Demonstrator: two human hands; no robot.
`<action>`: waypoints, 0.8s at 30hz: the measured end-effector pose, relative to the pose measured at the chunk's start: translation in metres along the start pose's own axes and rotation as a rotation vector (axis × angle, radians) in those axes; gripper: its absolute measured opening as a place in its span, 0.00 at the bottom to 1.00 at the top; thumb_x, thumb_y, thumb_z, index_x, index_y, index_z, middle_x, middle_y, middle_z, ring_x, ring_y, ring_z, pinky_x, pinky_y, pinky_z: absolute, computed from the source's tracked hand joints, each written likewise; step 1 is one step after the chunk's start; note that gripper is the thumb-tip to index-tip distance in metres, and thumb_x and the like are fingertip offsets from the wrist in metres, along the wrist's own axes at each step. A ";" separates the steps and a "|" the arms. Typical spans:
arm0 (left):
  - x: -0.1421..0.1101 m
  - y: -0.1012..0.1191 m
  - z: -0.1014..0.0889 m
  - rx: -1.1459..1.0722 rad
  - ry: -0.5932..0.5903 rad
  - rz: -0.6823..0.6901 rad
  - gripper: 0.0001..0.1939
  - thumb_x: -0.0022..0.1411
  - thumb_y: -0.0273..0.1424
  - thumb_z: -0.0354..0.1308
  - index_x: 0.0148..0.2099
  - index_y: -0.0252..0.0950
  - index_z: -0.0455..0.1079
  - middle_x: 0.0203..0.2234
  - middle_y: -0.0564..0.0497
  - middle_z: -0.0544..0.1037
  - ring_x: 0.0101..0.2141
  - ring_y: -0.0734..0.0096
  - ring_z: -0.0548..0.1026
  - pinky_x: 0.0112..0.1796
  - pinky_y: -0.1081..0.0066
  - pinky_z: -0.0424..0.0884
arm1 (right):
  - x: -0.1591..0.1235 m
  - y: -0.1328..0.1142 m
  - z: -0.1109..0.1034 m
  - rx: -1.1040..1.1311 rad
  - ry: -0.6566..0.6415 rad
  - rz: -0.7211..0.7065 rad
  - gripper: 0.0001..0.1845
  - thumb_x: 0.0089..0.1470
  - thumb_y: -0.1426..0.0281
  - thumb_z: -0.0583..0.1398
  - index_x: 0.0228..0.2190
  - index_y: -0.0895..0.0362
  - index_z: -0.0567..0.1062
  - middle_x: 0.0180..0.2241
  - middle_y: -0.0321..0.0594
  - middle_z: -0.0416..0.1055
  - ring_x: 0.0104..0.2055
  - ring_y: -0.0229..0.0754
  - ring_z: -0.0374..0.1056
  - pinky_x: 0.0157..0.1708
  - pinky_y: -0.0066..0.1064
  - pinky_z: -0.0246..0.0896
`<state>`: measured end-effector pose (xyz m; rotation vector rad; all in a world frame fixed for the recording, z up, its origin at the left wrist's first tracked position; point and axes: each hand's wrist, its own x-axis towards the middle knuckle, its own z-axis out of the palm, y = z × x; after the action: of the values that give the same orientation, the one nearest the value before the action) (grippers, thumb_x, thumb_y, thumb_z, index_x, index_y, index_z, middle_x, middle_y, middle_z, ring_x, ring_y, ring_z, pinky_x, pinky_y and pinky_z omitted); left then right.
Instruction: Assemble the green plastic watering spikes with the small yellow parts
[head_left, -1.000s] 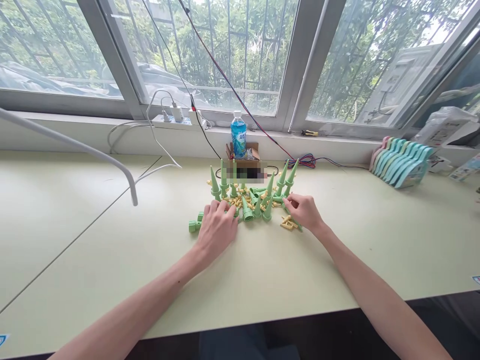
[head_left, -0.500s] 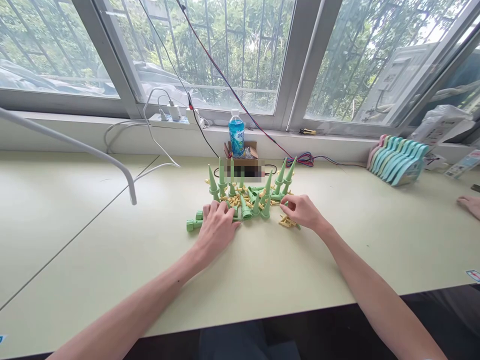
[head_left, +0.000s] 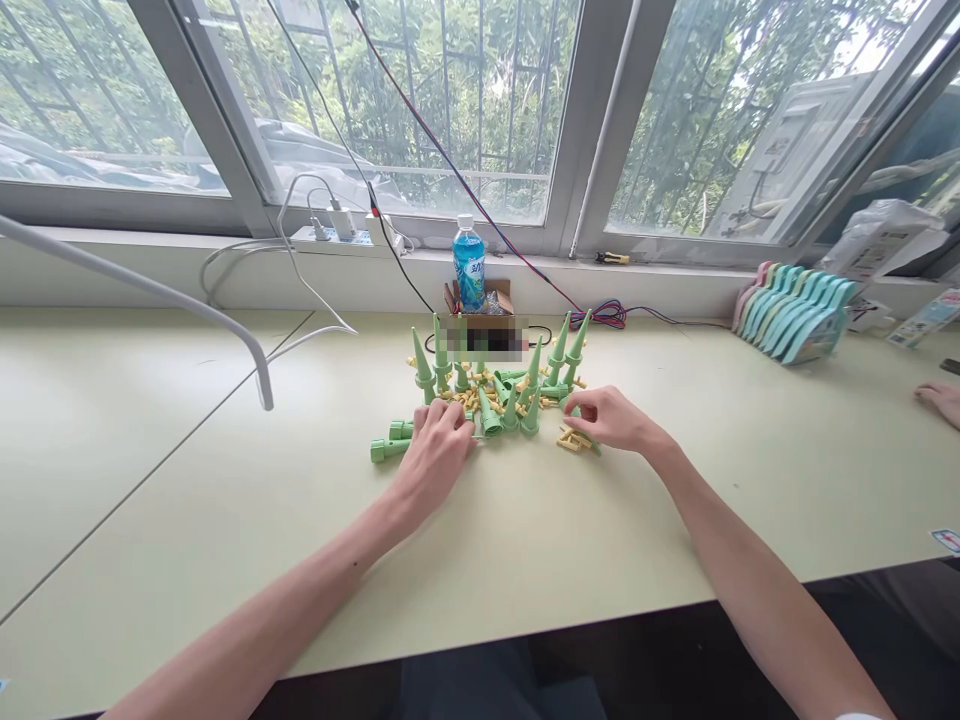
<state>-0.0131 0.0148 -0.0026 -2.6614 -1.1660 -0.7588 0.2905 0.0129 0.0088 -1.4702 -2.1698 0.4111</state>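
My left hand (head_left: 441, 440) is closed over a green plastic spike (head_left: 386, 450) lying on the table. The spike's capped end sticks out to the left and its thin tip to the right. A second spike (head_left: 400, 430) lies just behind it. My right hand (head_left: 611, 418) pinches another green spike, mostly hidden by the fingers. Beside that hand rests a small pile of yellow pegs (head_left: 574, 440). Between my hands, several green spikes stand on end, such as one spike (head_left: 531, 412) in front, with yellow pegs (head_left: 471, 400) scattered among them.
Behind the spikes a blue bottle (head_left: 469, 268) stands at a small cardboard box (head_left: 499, 300). Coiled cables (head_left: 600, 315) lie to its right. A rack of pastel pieces (head_left: 793, 312) is at the far right, near another person's hand (head_left: 937, 400). A white rod (head_left: 225, 318) reaches in from the left.
The camera view has shifted slightly. My left fingers have drawn in closer over the spike, and my right hand has moved only slightly. Another person's hand has appeared at the right edge.
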 end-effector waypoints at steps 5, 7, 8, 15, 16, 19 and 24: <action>0.000 -0.004 0.005 -0.025 -0.028 0.069 0.14 0.66 0.21 0.49 0.29 0.36 0.67 0.33 0.43 0.69 0.38 0.56 0.66 0.42 0.55 0.66 | -0.001 0.002 -0.002 0.012 -0.105 0.044 0.09 0.53 0.65 0.62 0.30 0.58 0.77 0.17 0.30 0.65 0.20 0.34 0.58 0.22 0.26 0.52; -0.001 -0.005 0.005 -0.043 -0.035 0.080 0.12 0.66 0.22 0.49 0.30 0.36 0.68 0.34 0.43 0.69 0.39 0.55 0.67 0.42 0.55 0.66 | -0.001 0.001 -0.002 0.019 -0.128 0.057 0.09 0.53 0.64 0.63 0.29 0.58 0.77 0.17 0.31 0.66 0.20 0.34 0.59 0.22 0.26 0.52; -0.001 -0.006 0.005 -0.045 -0.038 0.086 0.12 0.66 0.22 0.49 0.31 0.36 0.68 0.34 0.42 0.69 0.39 0.55 0.67 0.42 0.55 0.66 | -0.001 0.001 -0.002 0.026 -0.137 0.062 0.09 0.52 0.64 0.63 0.28 0.58 0.77 0.17 0.31 0.67 0.20 0.35 0.60 0.22 0.26 0.52; -0.001 -0.004 0.001 0.086 -0.080 0.120 0.14 0.67 0.19 0.44 0.33 0.35 0.66 0.36 0.41 0.69 0.39 0.54 0.65 0.41 0.56 0.65 | 0.000 -0.003 -0.001 0.092 -0.166 0.114 0.10 0.51 0.63 0.64 0.27 0.57 0.76 0.18 0.31 0.68 0.20 0.35 0.61 0.22 0.26 0.52; -0.001 -0.003 0.001 0.107 -0.081 0.126 0.13 0.67 0.18 0.43 0.34 0.35 0.66 0.36 0.41 0.69 0.39 0.54 0.65 0.41 0.57 0.65 | 0.000 -0.004 0.000 0.094 -0.165 0.114 0.10 0.52 0.63 0.64 0.27 0.57 0.76 0.18 0.31 0.67 0.20 0.35 0.60 0.21 0.26 0.52; -0.002 -0.003 0.002 0.115 -0.068 0.136 0.13 0.66 0.18 0.44 0.35 0.36 0.66 0.36 0.42 0.69 0.39 0.55 0.65 0.42 0.58 0.65 | 0.001 -0.004 0.002 0.090 -0.146 0.093 0.10 0.52 0.63 0.64 0.26 0.57 0.76 0.17 0.31 0.66 0.19 0.34 0.59 0.21 0.26 0.50; -0.001 0.000 -0.001 0.098 -0.045 0.127 0.14 0.65 0.15 0.44 0.35 0.36 0.65 0.35 0.44 0.69 0.38 0.55 0.65 0.41 0.59 0.65 | 0.002 -0.003 0.004 0.087 -0.146 0.065 0.11 0.54 0.63 0.63 0.26 0.57 0.76 0.16 0.30 0.64 0.19 0.34 0.58 0.20 0.26 0.49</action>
<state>-0.0139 0.0138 -0.0018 -2.6534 -1.0055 -0.6074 0.2852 0.0133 0.0076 -1.5085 -2.1895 0.6456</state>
